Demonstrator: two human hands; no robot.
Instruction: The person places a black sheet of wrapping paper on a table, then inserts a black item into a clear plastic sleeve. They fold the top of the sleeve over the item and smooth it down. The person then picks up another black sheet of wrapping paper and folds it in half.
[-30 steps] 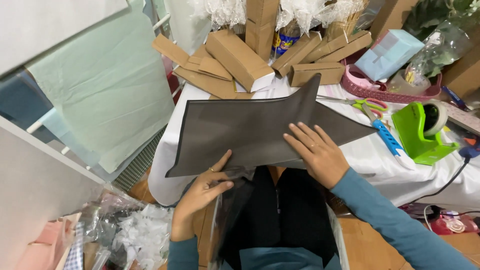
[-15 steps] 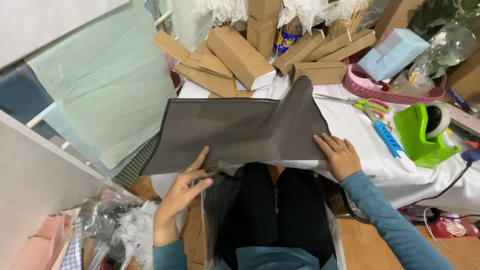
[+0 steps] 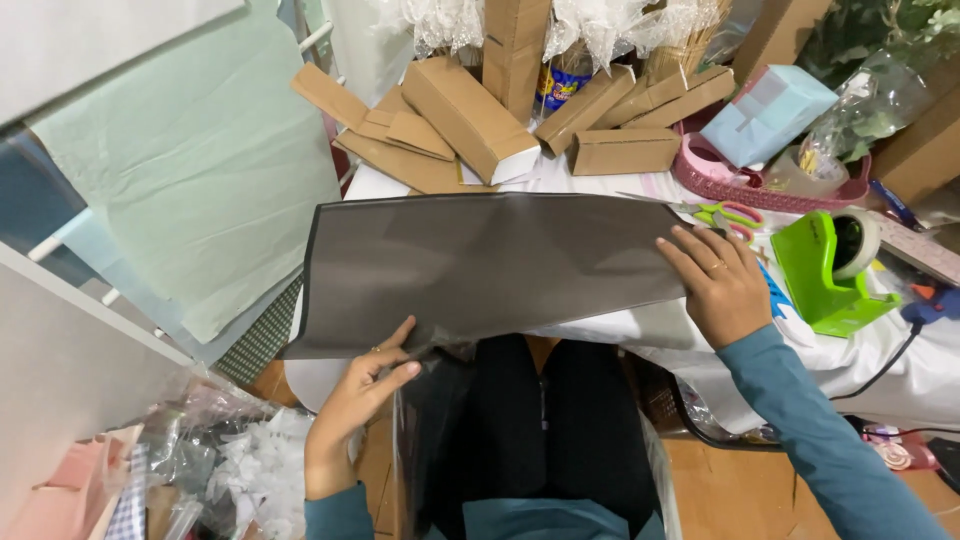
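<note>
The dark grey sheet lies spread wide across the middle of the frame, its far part on the white-covered surface and its near edge hanging off toward the lap, so I judge the spreading mostly done and the flattening and squaring left. Left hand, lower left, fingers loosely curled, thumb pinching the near edge. Right hand, right of centre, lies open and flat on the sheet's right end, beside the green tape dispenser.
</note>
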